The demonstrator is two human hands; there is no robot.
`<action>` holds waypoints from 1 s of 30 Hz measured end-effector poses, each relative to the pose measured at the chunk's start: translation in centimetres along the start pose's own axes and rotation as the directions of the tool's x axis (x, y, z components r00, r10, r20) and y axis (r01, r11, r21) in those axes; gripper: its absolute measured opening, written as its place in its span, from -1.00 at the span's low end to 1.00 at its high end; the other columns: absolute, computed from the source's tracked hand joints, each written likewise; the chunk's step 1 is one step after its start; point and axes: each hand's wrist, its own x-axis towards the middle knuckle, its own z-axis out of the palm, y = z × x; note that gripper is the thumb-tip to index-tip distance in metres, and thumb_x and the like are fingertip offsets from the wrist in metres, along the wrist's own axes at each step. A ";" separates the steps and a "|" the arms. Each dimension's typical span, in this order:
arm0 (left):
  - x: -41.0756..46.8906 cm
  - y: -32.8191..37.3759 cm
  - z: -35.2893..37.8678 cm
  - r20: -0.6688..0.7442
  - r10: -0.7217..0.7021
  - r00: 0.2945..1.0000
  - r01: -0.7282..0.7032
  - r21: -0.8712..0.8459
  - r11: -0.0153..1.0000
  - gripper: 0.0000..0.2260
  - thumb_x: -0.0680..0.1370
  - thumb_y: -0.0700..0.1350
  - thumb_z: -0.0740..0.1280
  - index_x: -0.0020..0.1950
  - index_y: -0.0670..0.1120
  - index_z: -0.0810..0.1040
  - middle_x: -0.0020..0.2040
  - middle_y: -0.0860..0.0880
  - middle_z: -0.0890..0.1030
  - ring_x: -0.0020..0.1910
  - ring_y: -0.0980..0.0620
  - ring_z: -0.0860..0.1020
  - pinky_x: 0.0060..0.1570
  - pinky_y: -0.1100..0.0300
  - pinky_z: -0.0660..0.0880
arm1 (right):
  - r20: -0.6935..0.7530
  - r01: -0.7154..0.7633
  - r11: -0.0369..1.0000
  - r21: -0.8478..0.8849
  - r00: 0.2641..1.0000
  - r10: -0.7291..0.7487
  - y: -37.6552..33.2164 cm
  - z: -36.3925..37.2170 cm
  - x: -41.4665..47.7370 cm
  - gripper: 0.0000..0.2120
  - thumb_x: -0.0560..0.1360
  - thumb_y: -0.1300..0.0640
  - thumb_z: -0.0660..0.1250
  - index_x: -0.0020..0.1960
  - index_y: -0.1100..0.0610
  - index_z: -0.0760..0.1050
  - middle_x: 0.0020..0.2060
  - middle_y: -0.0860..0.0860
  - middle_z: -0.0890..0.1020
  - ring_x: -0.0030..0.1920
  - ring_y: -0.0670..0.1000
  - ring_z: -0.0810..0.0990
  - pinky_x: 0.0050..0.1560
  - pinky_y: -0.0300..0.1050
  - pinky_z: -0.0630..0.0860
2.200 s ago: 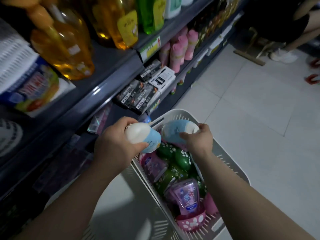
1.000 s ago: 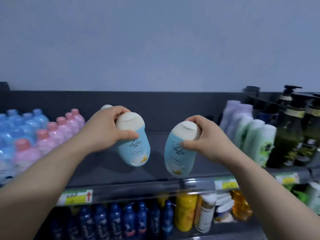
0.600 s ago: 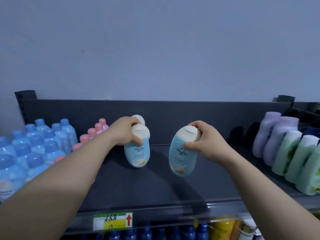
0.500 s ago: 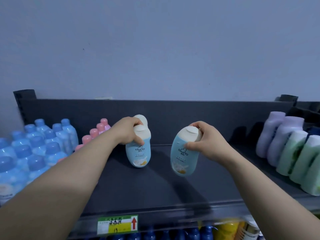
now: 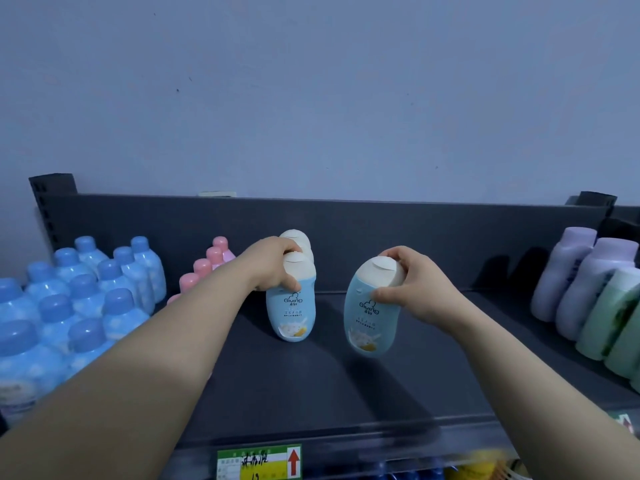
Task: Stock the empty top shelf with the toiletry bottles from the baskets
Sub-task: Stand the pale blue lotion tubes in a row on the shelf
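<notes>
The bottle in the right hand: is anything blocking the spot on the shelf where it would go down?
Nothing visible does. The right hand holds the bottle tilted over bare shelf; the other bottle, gripped by the left hand, is apart to its left, and the purple bottles stand far right.

Plain bluish-grey painted wall (image 5: 311, 81) fills the whole top half, just a few tiny dark specks on it. Below it is a dark grey metal shelf (image 5: 311, 382) with a low dark back panel (image 5: 433, 237), a perforated left post (image 5: 52, 188) and a right post (image 5: 594, 199). Green-and-yellow price tag (image 5: 259, 463) with a red arrow on the front edge. Lighting's dim and flat.
</notes>
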 end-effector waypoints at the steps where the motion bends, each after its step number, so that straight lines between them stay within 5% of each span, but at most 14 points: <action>1: 0.1 -0.1 0.1 -0.006 0.008 1.000 -0.008 -0.004 1.000 -0.48 0.33 -0.13 0.56 0.24 0.02 0.49 0.12 0.03 0.52 0.05 -0.03 0.51 0.02 0.11 0.48 | 0.006 0.002 1.000 0.003 1.000 -0.002 0.0 0.2 0.1 -0.62 0.30 0.20 0.52 0.03 -0.02 0.46 -0.07 -0.06 0.63 -0.07 -0.01 0.63 -0.14 -0.12 0.58; 9: -0.5 -0.1 -0.4 -0.079 0.073 0.994 -0.068 0.067 0.995 -0.43 0.41 -0.02 0.48 0.37 0.01 0.37 0.20 0.02 0.43 0.17 -0.03 0.44 0.20 0.02 0.42 | 0.093 0.043 0.999 0.010 0.995 -0.044 -0.6 1.7 0.7 -0.57 0.25 0.17 0.56 0.04 -0.02 0.47 -0.06 -0.06 0.65 -0.06 -0.03 0.65 -0.04 -0.04 0.62; 16: -3.7 0.2 -2.8 -0.253 0.125 0.960 -0.042 0.309 0.950 -0.75 0.59 0.00 0.16 0.24 0.05 0.46 0.15 0.02 0.50 0.12 -0.04 0.46 0.01 0.08 0.40 | 0.194 0.128 0.992 0.012 0.973 -0.128 -2.6 5.2 1.4 -0.55 0.27 0.18 0.56 0.07 -0.01 0.46 -0.06 -0.04 0.64 -0.06 -0.03 0.63 -0.06 -0.08 0.60; 26: -5.8 -1.3 -1.7 -0.293 0.124 0.948 0.017 0.435 0.900 -0.78 0.59 -0.04 0.07 0.03 0.02 0.51 -0.03 0.02 0.51 0.07 -0.06 0.43 -0.14 0.04 0.45 | 0.241 0.129 0.990 0.057 0.961 -0.139 -2.5 8.4 2.4 -0.47 0.27 0.14 0.59 0.17 -0.05 0.48 -0.01 0.02 0.65 -0.01 0.09 0.62 0.08 0.03 0.58; 30: -5.9 -1.6 -0.9 -0.300 0.142 0.943 0.015 0.466 0.885 -0.78 0.59 -0.08 0.08 0.06 0.01 0.52 -0.03 0.02 0.52 0.05 -0.04 0.45 -0.26 0.11 0.33 | 0.221 0.113 0.984 0.135 0.965 -0.141 -1.9 8.3 2.1 -0.49 0.29 0.21 0.58 0.17 -0.05 0.51 0.01 0.00 0.68 0.04 0.10 0.63 0.14 0.09 0.56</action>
